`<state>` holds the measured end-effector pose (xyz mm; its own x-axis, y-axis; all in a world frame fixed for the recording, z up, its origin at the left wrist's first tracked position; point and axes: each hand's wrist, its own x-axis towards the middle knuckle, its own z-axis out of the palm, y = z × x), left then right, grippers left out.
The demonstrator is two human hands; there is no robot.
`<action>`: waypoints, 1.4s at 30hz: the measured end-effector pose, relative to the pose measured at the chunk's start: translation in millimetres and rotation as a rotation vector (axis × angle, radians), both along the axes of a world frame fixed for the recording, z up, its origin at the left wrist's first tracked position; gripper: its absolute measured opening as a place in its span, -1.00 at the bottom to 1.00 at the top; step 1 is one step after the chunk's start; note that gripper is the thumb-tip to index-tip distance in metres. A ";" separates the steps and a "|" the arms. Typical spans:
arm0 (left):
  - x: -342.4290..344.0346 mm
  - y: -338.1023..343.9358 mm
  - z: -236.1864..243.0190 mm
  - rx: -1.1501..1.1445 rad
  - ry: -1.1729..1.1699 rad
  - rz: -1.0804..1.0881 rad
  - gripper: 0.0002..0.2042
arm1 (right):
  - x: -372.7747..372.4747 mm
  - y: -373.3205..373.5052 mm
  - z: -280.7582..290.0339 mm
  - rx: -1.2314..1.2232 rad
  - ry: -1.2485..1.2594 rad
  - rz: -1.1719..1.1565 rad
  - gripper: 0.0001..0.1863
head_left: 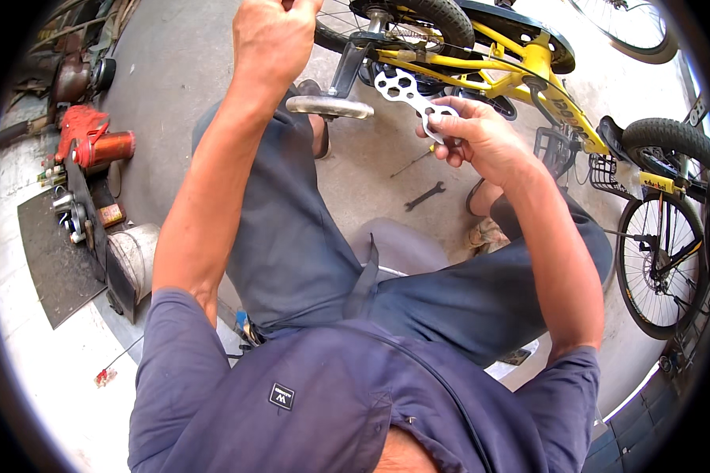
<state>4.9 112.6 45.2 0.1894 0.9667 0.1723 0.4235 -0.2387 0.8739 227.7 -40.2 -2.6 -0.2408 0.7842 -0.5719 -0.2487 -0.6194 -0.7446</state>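
My right hand point(481, 134) holds a flat silver multi-hole bicycle spanner point(406, 88) between thumb and fingers. Its far end reaches toward a small yellow bicycle point(521, 67) that lies tipped over. A training wheel point(331, 106) on a black bracket point(349, 69) sticks out from the bicycle's rear wheel, left of the spanner and apart from it. My left hand point(272, 35) is closed at the top edge, left of the rear wheel. Its fingertips are partly cut off, and whatever they grip is hidden.
On the floor between my feet lie a dark open-ended wrench point(425, 196) and a thin screwdriver point(410, 162). A red machine point(95, 142) and a whitish bucket point(136, 256) stand at left. Another bicycle's wheel point(661, 264) is at right.
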 end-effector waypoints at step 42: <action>47.5 66.5 -55.9 0.442 0.400 0.005 -0.68 | -1.3 44.5 -68.0 -0.039 -0.356 -0.196 -0.51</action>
<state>52.4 179.1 -10.7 0.3184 0.8204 0.4750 0.7010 -0.5411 0.4646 226.4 4.3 -70.6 0.1292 0.7718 -0.6226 -0.0954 -0.6153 -0.7825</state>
